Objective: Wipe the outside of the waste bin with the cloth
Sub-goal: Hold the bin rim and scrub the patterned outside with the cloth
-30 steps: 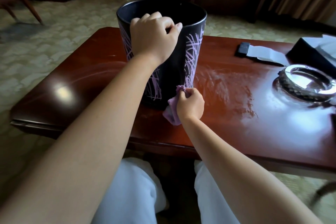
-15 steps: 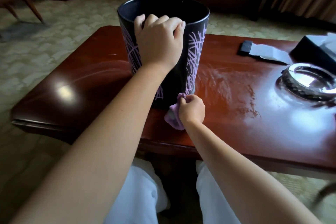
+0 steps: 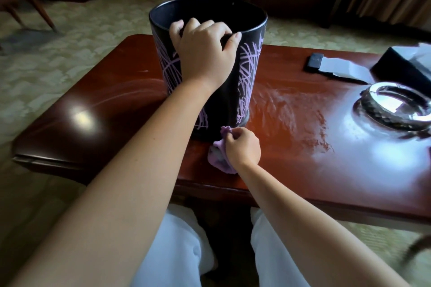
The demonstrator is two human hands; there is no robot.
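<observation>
A black waste bin (image 3: 247, 72) with purple scribble lines stands upright on the red-brown table (image 3: 98, 109). My left hand (image 3: 205, 53) grips its near rim, fingers hooked over the edge into the bin. My right hand (image 3: 242, 149) holds a bunched purple cloth (image 3: 219, 158) at the foot of the bin's near side. The top of the cloth touches the bin's base, the rest lies on the tabletop.
A glass ashtray (image 3: 394, 109) sits on the right of the table. Behind it lie a dark tissue box (image 3: 401, 65) and a small dark object on white paper (image 3: 335, 67). Smear marks cover the tabletop right of the bin. A chair leg (image 3: 39, 11) stands far left on the carpet.
My right hand with the cloth has slid down the bin's side to its base. My left hand has shifted a little to the right along the rim.
</observation>
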